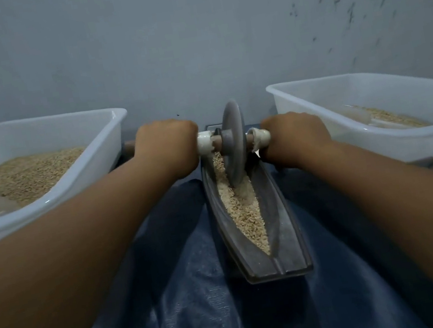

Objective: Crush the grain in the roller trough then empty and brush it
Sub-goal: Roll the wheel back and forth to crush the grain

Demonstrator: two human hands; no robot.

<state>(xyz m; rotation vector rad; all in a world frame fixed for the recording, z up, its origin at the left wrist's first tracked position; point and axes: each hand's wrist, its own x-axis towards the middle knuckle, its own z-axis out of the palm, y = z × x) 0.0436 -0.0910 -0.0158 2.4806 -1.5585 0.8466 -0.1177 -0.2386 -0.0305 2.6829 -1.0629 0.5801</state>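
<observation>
The two white tubs, left tub (36,154) and right tub (372,106), stand outside the hands, each holding grain. Between them the dark roller trough (286,226) lies on a blue sheet (191,296), its long axis running from the fingers back toward the person. The grain (247,216) fills its groove, mostly nearer the body than the hands. The stone wheel (232,144) stands upright at the far end – its axle crosses the trough. The left hand (168,146) and the right hand (295,136) each grip one axle end, fingers curled round it, equally near – I judge the next roll must come straight back
</observation>
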